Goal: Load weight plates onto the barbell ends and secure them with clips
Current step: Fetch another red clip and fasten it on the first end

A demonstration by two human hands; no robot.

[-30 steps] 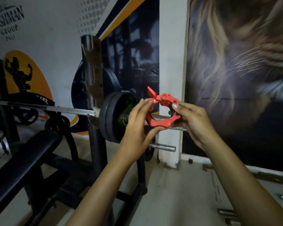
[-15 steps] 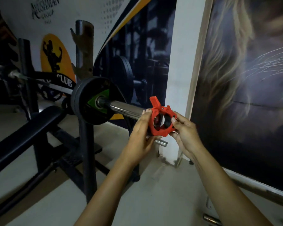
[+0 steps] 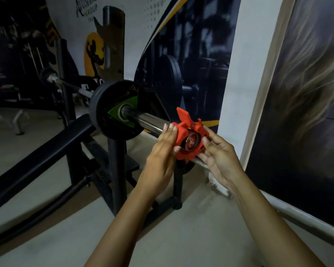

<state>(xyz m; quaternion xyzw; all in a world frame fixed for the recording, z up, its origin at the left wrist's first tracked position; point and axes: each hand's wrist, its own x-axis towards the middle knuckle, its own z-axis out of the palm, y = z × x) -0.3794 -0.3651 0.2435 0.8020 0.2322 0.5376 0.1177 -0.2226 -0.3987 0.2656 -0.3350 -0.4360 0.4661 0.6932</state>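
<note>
Both hands are wrapped around a red clip [image 3: 189, 140], which is held at the outer end of the barbell sleeve [image 3: 148, 121]. The left hand [image 3: 162, 151] is closed on the clip's left side, fingertips laid over its top edge and thumb under it. The right hand [image 3: 218, 154] grips the clip's right side, thumb pressed against its face. The sleeve's end cap is seen through the clip's ring, and the clip's lever is raised. A black weight plate [image 3: 114, 112] with a green wedge marking is seated further in along the sleeve, well apart from the clip. The barbell is carried by a dark rack upright [image 3: 115, 162] beside a bench [image 3: 37, 160].
</note>
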